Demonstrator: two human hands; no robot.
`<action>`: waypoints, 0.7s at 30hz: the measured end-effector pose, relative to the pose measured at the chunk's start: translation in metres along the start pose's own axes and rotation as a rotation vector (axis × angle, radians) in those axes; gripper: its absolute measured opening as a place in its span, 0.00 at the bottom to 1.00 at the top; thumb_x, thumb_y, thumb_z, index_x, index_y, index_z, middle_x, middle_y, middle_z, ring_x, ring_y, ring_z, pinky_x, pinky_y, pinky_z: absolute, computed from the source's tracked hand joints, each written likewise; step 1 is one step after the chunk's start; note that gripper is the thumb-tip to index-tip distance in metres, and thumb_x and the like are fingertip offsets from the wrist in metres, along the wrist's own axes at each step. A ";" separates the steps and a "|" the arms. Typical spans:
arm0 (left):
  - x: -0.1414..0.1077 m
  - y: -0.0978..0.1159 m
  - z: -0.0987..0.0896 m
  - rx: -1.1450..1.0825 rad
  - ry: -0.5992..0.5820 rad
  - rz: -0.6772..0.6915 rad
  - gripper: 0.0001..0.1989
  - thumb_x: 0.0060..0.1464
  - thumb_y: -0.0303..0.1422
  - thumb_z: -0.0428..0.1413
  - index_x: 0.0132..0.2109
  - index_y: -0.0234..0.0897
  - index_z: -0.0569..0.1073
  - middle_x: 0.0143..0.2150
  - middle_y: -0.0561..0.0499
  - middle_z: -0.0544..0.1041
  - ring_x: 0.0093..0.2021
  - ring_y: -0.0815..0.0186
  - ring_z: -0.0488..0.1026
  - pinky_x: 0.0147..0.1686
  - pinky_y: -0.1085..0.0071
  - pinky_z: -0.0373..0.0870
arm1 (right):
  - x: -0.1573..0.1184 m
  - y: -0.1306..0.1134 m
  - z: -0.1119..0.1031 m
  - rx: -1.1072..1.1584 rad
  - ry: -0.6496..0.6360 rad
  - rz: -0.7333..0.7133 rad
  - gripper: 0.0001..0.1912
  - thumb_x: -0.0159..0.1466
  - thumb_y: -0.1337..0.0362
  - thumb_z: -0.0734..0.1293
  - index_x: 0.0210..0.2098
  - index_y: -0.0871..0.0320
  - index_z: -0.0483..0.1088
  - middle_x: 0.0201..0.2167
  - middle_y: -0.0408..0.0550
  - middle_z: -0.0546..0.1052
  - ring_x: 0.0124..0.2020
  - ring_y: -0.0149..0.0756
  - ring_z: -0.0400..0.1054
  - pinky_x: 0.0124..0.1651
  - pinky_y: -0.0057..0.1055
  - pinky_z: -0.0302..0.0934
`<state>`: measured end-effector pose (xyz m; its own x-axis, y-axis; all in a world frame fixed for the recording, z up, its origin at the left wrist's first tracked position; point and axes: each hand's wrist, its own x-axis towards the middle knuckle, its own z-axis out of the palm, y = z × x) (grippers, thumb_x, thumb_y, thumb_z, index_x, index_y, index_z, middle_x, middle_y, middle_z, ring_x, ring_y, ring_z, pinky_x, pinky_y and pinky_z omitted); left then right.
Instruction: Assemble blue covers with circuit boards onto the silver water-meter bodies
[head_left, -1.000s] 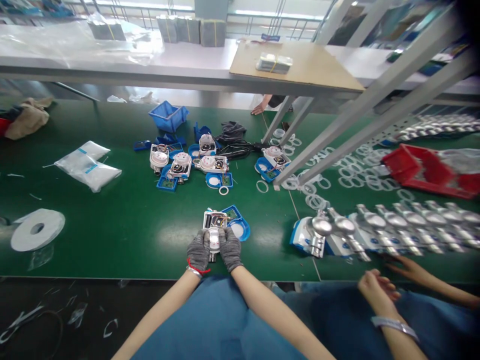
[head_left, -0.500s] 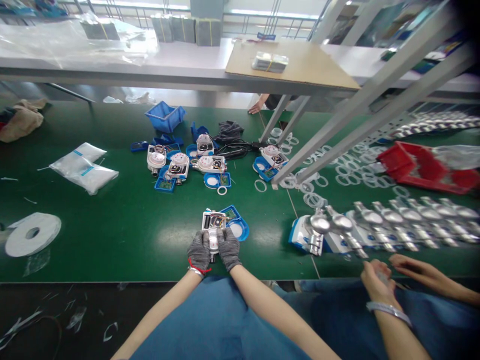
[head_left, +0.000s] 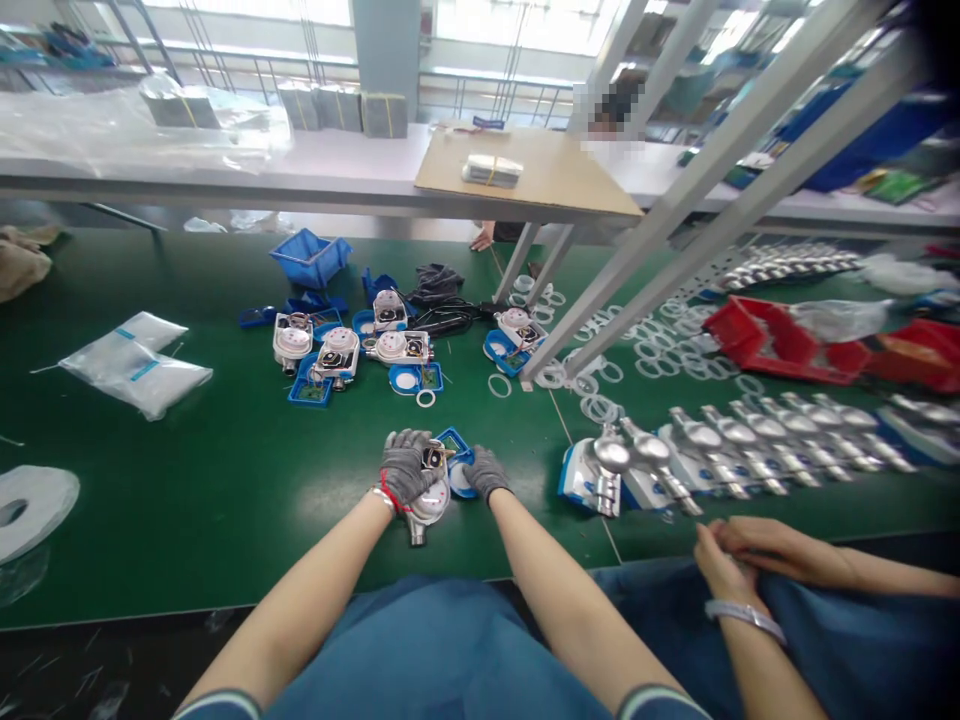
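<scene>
A white meter body (head_left: pixel 429 503) with a round face and a metal pipe end lies on the green table in front of me. My left hand (head_left: pixel 405 466), in a grey glove, is wrapped over its left side and covers part of it. Joined by wires at the upper right is an open blue cover (head_left: pixel 452 440) with a circuit board and a round white disc. My right hand (head_left: pixel 487 473), gloved too, grips this cover's right edge; its fingertips are partly hidden.
Several opened meters (head_left: pixel 337 352) and a blue bin (head_left: pixel 310 258) stand farther back. Clear rings (head_left: pixel 660 350), a red bin (head_left: pixel 787 340) and a row of metal-bodied meters (head_left: pixel 697 440) are at right, near a co-worker's hands (head_left: pixel 739 550). A slanted post (head_left: pixel 637 200) rises there.
Both hands were together on the meter's lower part. Now the left has moved up its left side, and the right has shifted onto the blue cover. The meter has turned; the view has tilted up.
</scene>
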<state>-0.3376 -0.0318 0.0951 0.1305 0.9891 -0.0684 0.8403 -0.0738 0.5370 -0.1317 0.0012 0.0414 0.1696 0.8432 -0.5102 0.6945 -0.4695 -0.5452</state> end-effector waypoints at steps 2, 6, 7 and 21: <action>0.016 0.002 0.002 0.063 -0.105 0.000 0.32 0.44 0.47 0.65 0.56 0.43 0.70 0.55 0.45 0.73 0.59 0.51 0.66 0.65 0.48 0.58 | 0.012 0.002 -0.003 0.064 -0.070 0.028 0.18 0.48 0.70 0.69 0.40 0.63 0.72 0.45 0.59 0.76 0.55 0.50 0.67 0.60 0.42 0.57; 0.021 -0.010 0.005 0.046 -0.134 -0.040 0.26 0.47 0.45 0.64 0.52 0.42 0.73 0.51 0.45 0.75 0.53 0.53 0.70 0.56 0.56 0.69 | 0.007 0.010 -0.009 0.291 -0.243 0.093 0.09 0.52 0.63 0.65 0.32 0.60 0.71 0.33 0.55 0.79 0.45 0.48 0.73 0.48 0.41 0.67; 0.018 -0.015 0.005 0.006 -0.118 -0.035 0.25 0.48 0.44 0.63 0.52 0.42 0.73 0.51 0.45 0.75 0.53 0.55 0.69 0.55 0.58 0.69 | 0.002 0.012 -0.008 0.350 -0.288 0.096 0.11 0.54 0.61 0.63 0.33 0.60 0.71 0.34 0.55 0.79 0.43 0.47 0.74 0.46 0.40 0.69; -0.019 -0.043 0.024 -0.283 0.186 -0.192 0.16 0.50 0.38 0.62 0.47 0.41 0.75 0.47 0.49 0.76 0.50 0.59 0.69 0.56 0.59 0.67 | -0.058 -0.018 0.010 1.221 -0.496 -0.229 0.31 0.57 0.49 0.71 0.56 0.50 0.62 0.52 0.48 0.74 0.52 0.44 0.70 0.58 0.46 0.61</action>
<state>-0.3642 -0.0500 0.0533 -0.1339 0.9897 -0.0506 0.6584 0.1270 0.7419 -0.1611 -0.0422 0.0741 -0.3171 0.8723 -0.3723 -0.4368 -0.4828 -0.7590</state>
